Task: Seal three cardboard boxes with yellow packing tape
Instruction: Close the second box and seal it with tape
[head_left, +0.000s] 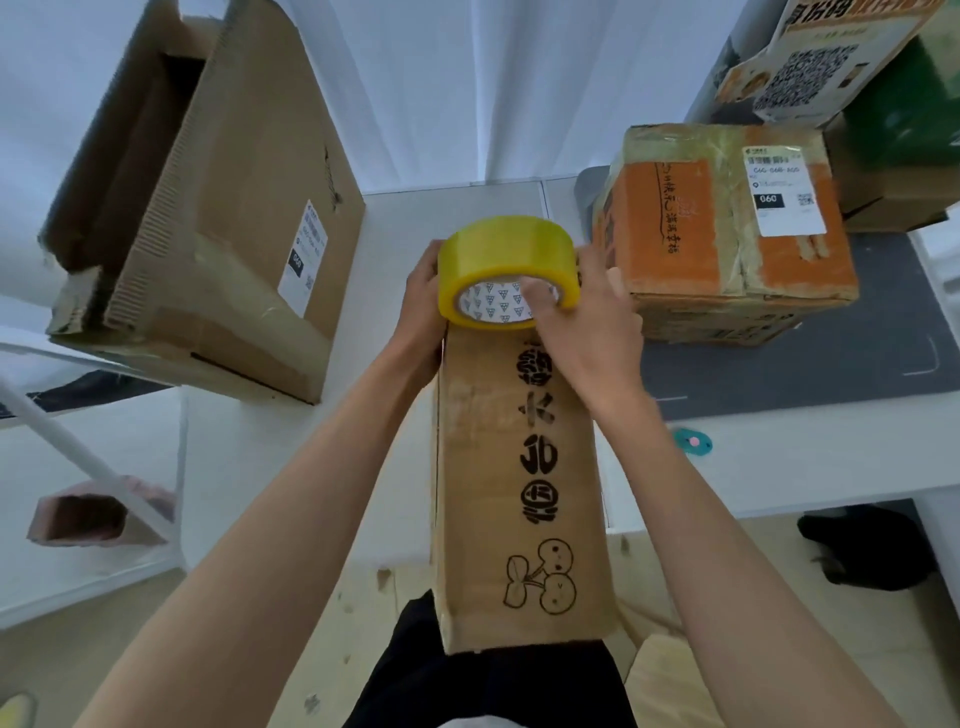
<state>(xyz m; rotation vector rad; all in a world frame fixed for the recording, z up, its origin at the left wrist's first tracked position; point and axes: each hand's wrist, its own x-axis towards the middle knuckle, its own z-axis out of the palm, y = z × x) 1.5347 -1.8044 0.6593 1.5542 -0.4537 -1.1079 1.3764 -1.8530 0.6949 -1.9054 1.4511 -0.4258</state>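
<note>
A tall brown cardboard box (519, 493) with black printed characters and a cherry drawing stands against my body, its near face toward me. A roll of yellow packing tape (506, 260) sits at the box's top far edge. My right hand (582, 332) grips the roll, thumb inside its white core. My left hand (423, 306) holds the roll's left side and the box's top left corner. A large open brown box (208, 218) stands at the left. An orange box (727, 228) wrapped in tape sits at the right.
The white table (395, 249) carries the boxes, with a dark grey mat (831, 353) under the orange box. More printed and green boxes (841, 57) are stacked at the far right. A small teal item (693, 442) lies near the mat. A pink open carton (93, 514) lies low at the left.
</note>
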